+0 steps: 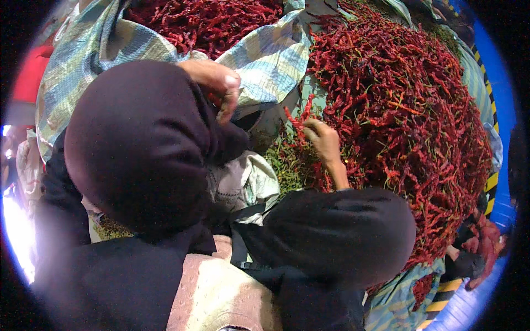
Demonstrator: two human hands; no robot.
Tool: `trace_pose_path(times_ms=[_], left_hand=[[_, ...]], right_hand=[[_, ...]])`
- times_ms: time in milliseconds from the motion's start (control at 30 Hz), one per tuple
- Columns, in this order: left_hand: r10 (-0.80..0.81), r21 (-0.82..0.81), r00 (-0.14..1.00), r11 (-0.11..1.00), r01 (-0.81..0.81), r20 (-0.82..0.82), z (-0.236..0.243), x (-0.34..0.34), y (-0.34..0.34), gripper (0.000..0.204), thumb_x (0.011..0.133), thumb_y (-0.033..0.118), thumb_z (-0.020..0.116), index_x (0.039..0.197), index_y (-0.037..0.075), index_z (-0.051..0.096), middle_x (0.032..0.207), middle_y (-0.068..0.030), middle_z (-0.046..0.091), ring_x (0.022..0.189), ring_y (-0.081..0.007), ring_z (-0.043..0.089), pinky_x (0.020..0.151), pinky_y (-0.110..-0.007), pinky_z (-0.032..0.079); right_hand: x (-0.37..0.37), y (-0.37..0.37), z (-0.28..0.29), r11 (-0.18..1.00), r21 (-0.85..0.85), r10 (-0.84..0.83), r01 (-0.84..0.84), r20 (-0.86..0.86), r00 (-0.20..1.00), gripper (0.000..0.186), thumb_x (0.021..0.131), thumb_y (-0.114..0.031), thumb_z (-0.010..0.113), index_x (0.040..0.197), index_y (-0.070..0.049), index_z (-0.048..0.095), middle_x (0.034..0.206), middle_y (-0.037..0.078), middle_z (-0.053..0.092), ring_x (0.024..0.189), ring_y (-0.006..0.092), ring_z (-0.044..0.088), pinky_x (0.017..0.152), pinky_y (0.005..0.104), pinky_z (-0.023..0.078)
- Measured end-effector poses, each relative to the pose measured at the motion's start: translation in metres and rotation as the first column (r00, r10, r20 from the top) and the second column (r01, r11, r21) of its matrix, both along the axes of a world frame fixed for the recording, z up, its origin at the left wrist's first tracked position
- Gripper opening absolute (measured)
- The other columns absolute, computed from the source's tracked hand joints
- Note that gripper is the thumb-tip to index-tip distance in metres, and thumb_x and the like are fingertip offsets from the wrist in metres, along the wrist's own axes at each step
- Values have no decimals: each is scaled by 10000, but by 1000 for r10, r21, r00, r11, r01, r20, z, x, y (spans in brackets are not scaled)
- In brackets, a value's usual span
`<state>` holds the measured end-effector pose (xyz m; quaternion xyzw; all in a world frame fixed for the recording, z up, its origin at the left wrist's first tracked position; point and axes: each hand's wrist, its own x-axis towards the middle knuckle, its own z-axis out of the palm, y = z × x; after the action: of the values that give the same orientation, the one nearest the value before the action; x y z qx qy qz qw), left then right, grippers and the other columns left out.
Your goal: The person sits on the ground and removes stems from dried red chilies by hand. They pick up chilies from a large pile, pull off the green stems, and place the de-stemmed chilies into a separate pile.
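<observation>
The striped woven sack (270,69) is positioned at the upper left, mouth open, and contains a mass of red peppers (210,25). A larger pepper heap (403,121) occupies the right side; a striped woven sheet (400,300) shows at its lower edge. Loose green stems (287,165) lie between the sack and the heap.

The right hand (324,142) is at the near-left edge of the heap, thumb and fingers closed on a few red chillies (298,117) above the stems. The left hand (218,80) is in front of the sack with fingers curled; whether it grips anything cannot be determined.

Dark fabric (138,143) obstructs the left wrist and part of the sack. Pale cloth (251,176) adjoins the stems. Black-and-yellow tape (441,298) and a blue surface (502,198) border the heap at right.
</observation>
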<state>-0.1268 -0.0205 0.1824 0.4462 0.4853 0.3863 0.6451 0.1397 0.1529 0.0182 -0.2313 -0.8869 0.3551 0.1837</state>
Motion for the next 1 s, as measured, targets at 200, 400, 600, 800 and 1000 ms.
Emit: trace_pose_path(times_ms=[200,400,600,800,1000], left_hand=[[88,112,74,888,446,-993,-118,10,18,828,598,422,716,1299,246,312,1284,-198,320,1166,-374,329,780,-611,327],[-160,61,473,906,418,-866,-124,-9,49,408,629,115,594,993,4,446,782,-210,519,741,-386,524,616,-411,402],[-112,169,873,962,215,-475,-106,43,66,563,664,105,576,1179,-18,384,1045,-198,515,1024,-283,481,854,-364,367],[-440,-40,678,853,520,-588,-110,69,79,695,814,404,553,1291,-16,273,1175,-223,389,1126,-344,393,933,-400,329],[-539,-251,190,638,728,-820,-75,49,132,344,778,296,565,1010,45,522,896,-180,550,869,-343,551,748,-407,447]], right_hand=[[28,15,48,664,-707,-305,241,37,952,203,818,-62,554,1008,8,539,757,26,572,585,65,502,499,188,401],[49,15,22,594,-756,-389,276,31,921,209,829,-59,555,1020,19,519,839,46,578,708,101,557,547,213,451],[33,19,40,580,-791,-342,193,-21,939,201,833,-66,553,1019,9,535,872,35,568,713,84,540,551,202,450],[48,38,55,696,-650,-429,305,-37,903,186,827,-96,579,998,-24,569,851,13,587,703,55,526,557,186,431],[45,71,95,635,-736,-354,237,-4,935,186,776,-96,635,913,-24,531,835,-5,556,694,56,520,612,182,430]])
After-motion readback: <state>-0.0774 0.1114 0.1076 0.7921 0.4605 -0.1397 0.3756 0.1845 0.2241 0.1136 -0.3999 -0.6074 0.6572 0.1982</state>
